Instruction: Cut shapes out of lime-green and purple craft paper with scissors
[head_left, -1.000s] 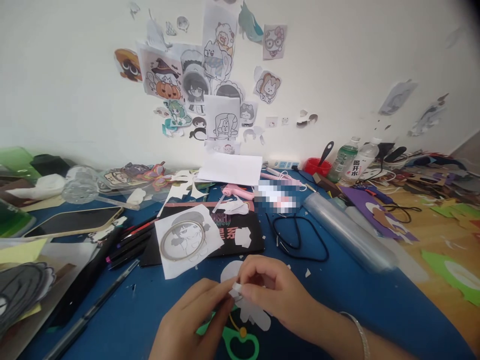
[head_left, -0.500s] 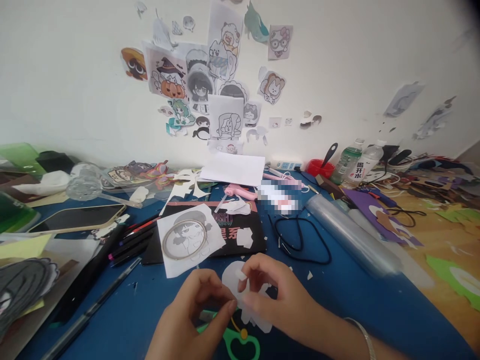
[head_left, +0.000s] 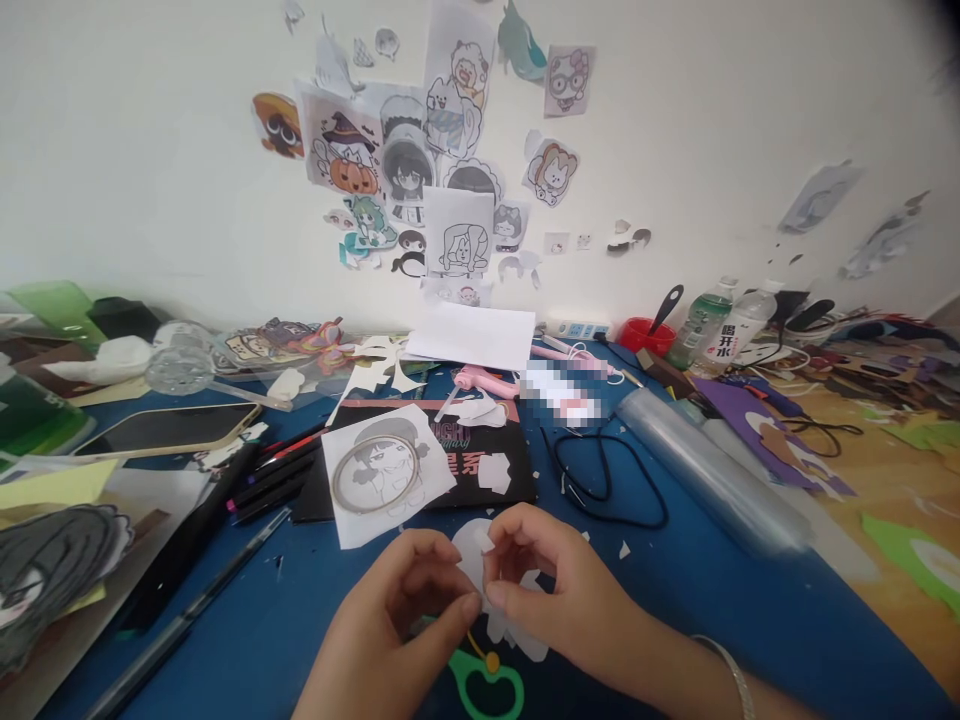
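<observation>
My left hand (head_left: 409,620) is closed, thumb and index tip pressed together. Facing it, my right hand (head_left: 562,590) curls its fingers in a pinch, the fingertips of both hands almost meeting. Whatever small thing sits between the fingertips is too small to make out. Behind and below the fingers lies a white paper cutout (head_left: 469,545), partly hidden by my right hand. Under my hands, green-handled scissors (head_left: 517,690) with a yellow part rest on the blue table. A drawing on white paper (head_left: 375,505), with a brownish oval ring around the figure, lies beyond my left hand.
Under that drawing is a black folder (head_left: 420,500) with paper scraps. Pens (head_left: 225,570) and a phone (head_left: 169,430) lie to the left. A black cord (head_left: 664,500), a clear plastic roll (head_left: 712,470) and bottles (head_left: 701,320) are on the right. Cutouts hang on the wall.
The fingertips have shifted slightly, my right thumb and fingers drawing closer together. The whole view has moved a little; the things on the table stay in place.
</observation>
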